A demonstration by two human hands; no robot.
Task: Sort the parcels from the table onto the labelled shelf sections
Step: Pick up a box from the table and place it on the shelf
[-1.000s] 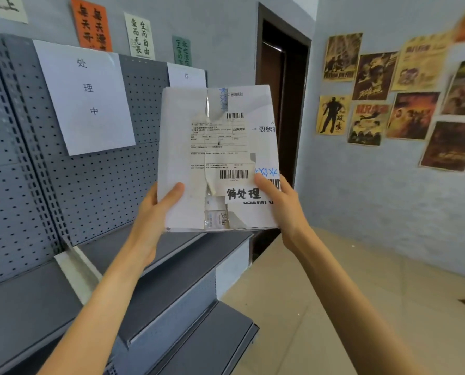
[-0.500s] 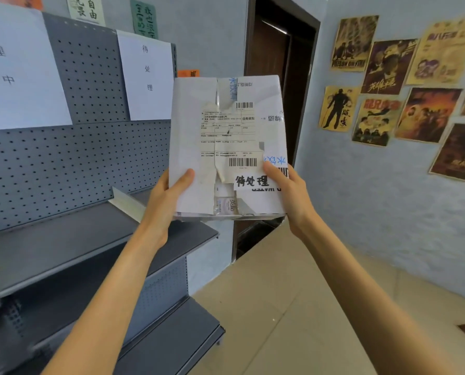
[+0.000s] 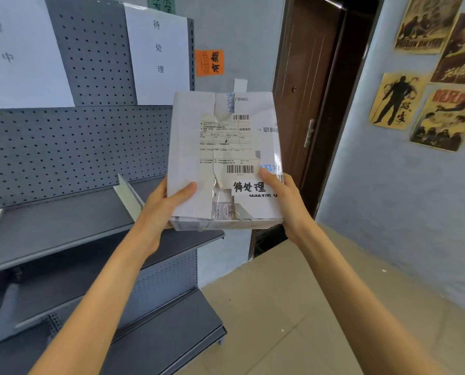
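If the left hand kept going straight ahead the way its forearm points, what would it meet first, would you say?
Probably the end of the grey shelf under the 待处理 sign; depth is unclear. The left hand already grips the parcel.

A flat white paper-wrapped parcel point(image 3: 223, 158) is gripped by the left hand point(image 3: 162, 209) and right hand point(image 3: 285, 201) beside a grey perforated metal shelf point(image 3: 63, 228); its torn label is barely legible.

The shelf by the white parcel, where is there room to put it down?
The bare grey shelf under the sign reading 待处理 is free between the slanted white divider and the shelf's right end. The tiers below look bare too. Both hands, left and right, hold the parcel just above that right end.
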